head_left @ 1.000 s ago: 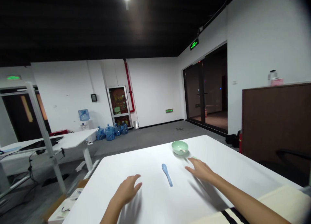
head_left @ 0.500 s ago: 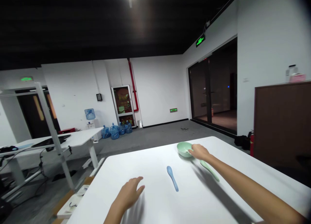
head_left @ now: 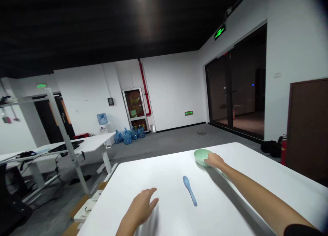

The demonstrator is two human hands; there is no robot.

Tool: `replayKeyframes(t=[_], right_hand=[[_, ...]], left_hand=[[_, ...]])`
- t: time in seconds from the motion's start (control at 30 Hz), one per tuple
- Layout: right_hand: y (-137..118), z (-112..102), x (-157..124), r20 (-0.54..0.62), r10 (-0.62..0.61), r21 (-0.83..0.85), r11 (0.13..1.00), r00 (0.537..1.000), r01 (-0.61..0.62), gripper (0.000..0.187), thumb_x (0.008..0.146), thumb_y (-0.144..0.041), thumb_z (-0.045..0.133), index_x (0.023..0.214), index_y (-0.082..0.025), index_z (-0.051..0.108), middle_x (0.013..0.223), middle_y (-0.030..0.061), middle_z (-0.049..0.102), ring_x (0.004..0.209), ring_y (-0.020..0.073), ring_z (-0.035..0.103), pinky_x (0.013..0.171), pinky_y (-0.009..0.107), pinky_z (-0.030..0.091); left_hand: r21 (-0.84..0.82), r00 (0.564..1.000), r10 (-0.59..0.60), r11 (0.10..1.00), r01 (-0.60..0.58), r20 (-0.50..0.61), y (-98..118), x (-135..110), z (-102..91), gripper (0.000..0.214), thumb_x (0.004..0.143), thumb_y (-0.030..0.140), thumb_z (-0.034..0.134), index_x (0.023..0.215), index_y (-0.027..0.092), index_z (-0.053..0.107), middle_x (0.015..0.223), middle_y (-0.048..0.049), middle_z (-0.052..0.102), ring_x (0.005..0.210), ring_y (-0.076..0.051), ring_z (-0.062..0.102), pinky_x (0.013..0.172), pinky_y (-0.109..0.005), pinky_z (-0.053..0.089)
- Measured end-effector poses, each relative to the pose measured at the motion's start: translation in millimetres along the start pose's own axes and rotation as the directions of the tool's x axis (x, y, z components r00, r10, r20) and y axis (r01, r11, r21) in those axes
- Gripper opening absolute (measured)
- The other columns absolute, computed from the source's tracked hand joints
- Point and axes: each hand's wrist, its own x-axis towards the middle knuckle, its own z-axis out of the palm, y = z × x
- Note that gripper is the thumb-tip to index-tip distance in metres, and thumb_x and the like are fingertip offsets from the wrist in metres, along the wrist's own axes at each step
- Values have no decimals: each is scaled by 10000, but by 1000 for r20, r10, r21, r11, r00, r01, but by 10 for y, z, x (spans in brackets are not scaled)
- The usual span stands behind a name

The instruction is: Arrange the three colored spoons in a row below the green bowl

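Observation:
A light green bowl (head_left: pixel 200 160) stands upright near the far edge of the white table (head_left: pixel 169 217). My right hand (head_left: pixel 214 160) pinches the bowl's right rim, with the thumb or a fingertip reaching inside. Beneath my right forearm a bit of a light green spoon (head_left: pixel 225 175) shows; the arm covers most of it. A blue spoon (head_left: pixel 190 191) lies on the table between my hands, its bowl end pointing away from me. At the left, my left hand (head_left: pixel 142 206) hovers over the tabletop, fingers apart, holding nothing.
White trays (head_left: pixel 85 210) and cardboard sit low beyond the table's left edge. Another white desk (head_left: pixel 94 142) with a metal post stands at the left. Several blue water bottles (head_left: pixel 127 136) are on the floor behind. A brown cabinet (head_left: pixel 309 126) rises at the right.
The view has swung left, so everything appears farther right. My right forearm now hides most of the green spoon, which showed before. My right hand stays at the bowl's rim.

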Motion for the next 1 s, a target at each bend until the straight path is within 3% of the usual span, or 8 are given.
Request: replayKeyframes(t=[0.17,0.33,0.6,0.8,1.0], right_hand=[[-31,-23,1,9,11,19,1000,1000,-11,426,827,-450,588,1101,-137,683,1190,192,662,1045,318,646,769,340,470],[3,-296,-193,-39,-20,12,1000,999,20,414,894,-460,463,1036,-139,682,1090,178,686,930,272,666,689,303,430],[545,-666,-743,-80,-29,-37,999,996,26,386,929,-448,404,957,-143,640,999,157,678,853,244,644,656,289,380],[859,-547,-1004,22,51,-78,996,998,-49,313,900,-364,445,990,-136,639,1059,162,667,889,260,648,655,295,393],[1032,-326,-1073,79,101,-96,991,992,-94,295,861,-253,444,1026,-120,649,1140,185,657,963,281,650,677,314,417]], left_hand=[[0,1000,6,1000,-6,-6,-1,6,-6,555,917,531,396,1389,266,517,1403,-54,578,1295,-267,510,1072,-391,390],[8,1000,23,1000,-23,2,-12,29,-4,558,919,528,394,1396,262,507,1406,-52,575,1301,-264,504,1063,-396,399],[24,998,68,997,-68,18,9,23,10,564,919,534,386,1391,251,509,1390,-71,586,1297,-273,509,1044,-393,409],[15,998,70,997,-70,5,14,-20,-8,563,914,536,381,1375,246,525,1384,-74,591,1293,-278,512,1034,-399,415],[3,998,62,998,-62,5,-6,-28,0,573,909,548,378,1377,250,524,1389,-73,587,1297,-272,508,1042,-392,407]])
